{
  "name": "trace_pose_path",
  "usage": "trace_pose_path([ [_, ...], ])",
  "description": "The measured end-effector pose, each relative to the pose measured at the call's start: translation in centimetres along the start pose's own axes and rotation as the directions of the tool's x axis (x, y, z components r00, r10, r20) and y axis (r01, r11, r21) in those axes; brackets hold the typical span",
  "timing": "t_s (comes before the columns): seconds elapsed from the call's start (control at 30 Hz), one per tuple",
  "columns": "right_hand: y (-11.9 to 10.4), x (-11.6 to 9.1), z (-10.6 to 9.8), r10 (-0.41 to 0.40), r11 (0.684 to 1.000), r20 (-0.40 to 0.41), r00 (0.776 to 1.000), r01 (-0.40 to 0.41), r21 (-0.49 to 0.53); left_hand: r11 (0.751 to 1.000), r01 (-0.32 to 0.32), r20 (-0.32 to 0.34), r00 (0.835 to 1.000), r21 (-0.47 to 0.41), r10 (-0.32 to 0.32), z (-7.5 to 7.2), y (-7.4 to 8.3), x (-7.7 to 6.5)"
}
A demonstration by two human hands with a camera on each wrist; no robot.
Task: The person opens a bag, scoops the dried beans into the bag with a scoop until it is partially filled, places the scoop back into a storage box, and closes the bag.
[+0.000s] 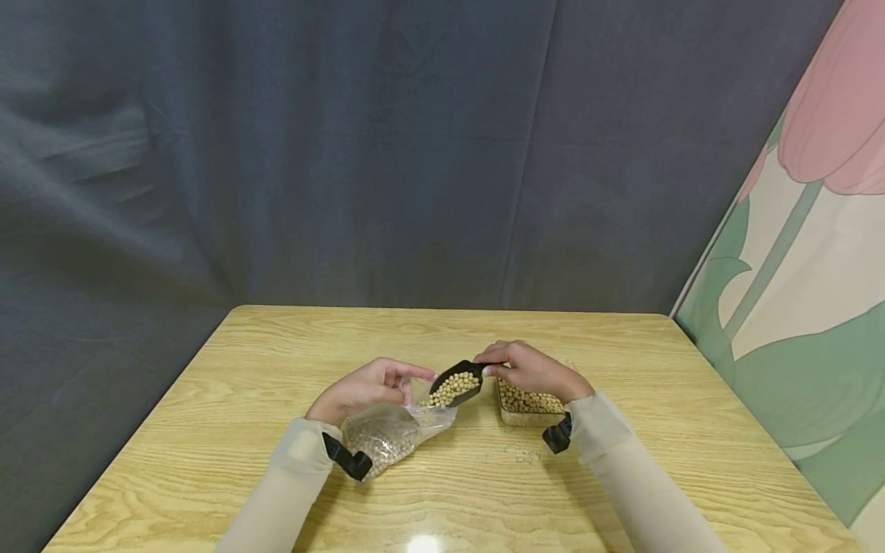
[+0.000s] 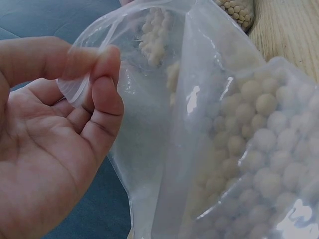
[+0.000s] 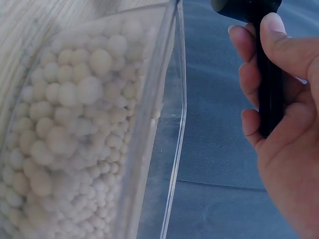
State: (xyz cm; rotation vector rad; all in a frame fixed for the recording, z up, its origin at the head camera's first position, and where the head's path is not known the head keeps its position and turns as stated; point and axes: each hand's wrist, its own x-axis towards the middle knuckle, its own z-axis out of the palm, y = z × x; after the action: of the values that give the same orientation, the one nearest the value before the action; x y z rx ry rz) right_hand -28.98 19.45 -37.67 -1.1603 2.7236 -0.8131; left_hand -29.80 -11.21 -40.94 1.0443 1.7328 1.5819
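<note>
Right hand point(image 1: 532, 369) grips the black scoop point(image 1: 458, 385) by its handle; the scoop's long axis runs from 2 o'clock down to 8 o'clock, mouth tilted into the clear bag point(image 1: 396, 428), between both hands. Left hand point(image 1: 362, 390) pinches the bag's rim open at 9 o'clock of the scoop. Scoop and bag hold pale beans, as does the clear tub point(image 1: 528, 407) under the right hand.

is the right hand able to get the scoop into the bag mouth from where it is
Probably yes. The right hand holds the loaded scoop right at the bag mouth, and the left hand pinches the bag's rim to hold it open. Nothing lies between scoop and opening.
</note>
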Motion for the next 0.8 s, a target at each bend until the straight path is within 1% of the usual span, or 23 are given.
trace_pose_path([
  [0.4,-0.64,0.31,-0.49,-0.046,0.997,0.017,0.999,0.047,-0.058,1.000,-0.010,-0.003,1.000,-0.011,0.010,-0.05,-0.04,-0.13],
  [0.7,-0.82,0.66,-0.71,-0.084,0.990,0.014,0.996,0.085,-0.112,1.000,-0.009,-0.008,1.000,0.015,0.009,-0.01,0.15,-0.18],
  [0.8,-1.00,0.70,-0.80,-0.083,0.989,0.018,0.996,0.084,-0.120,1.000,-0.013,-0.007,1.000,0.020,0.013,-0.01,0.15,-0.17],
])
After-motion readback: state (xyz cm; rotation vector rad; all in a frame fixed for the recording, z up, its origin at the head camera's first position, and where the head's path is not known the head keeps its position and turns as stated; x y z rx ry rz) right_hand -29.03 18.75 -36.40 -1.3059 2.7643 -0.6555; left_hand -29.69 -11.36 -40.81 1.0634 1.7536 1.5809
